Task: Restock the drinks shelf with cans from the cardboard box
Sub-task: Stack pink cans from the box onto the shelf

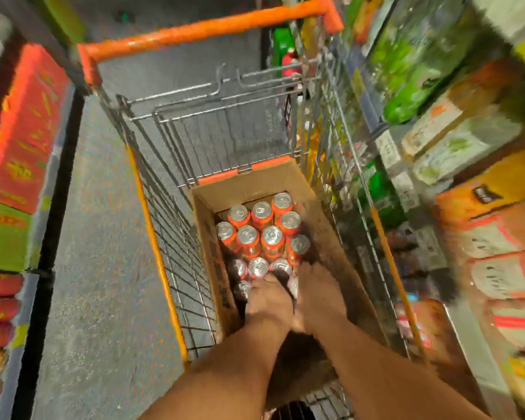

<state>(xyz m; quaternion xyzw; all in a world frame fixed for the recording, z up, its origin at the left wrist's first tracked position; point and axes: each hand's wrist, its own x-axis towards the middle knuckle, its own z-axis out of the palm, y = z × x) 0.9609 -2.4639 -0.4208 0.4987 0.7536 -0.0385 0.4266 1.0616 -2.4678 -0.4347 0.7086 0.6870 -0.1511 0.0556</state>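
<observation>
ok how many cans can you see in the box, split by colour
orange cans: 8
darker red cans: 4 in plain view
total: 12 showing in the cardboard box
The left hand and right hand cover the near end, so more may be hidden there.

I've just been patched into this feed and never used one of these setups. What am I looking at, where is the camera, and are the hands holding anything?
There is one picture, from a camera worn on a person's head, looking down. No machine: two bare arms reach into an open cardboard box standing in a wire shopping trolley with orange trim. The box holds upright orange cans, silver tops showing. The left hand and right hand are down among the nearest cans; motion blur hides whether the fingers grip any. Stocked shelves run along the right.
</observation>
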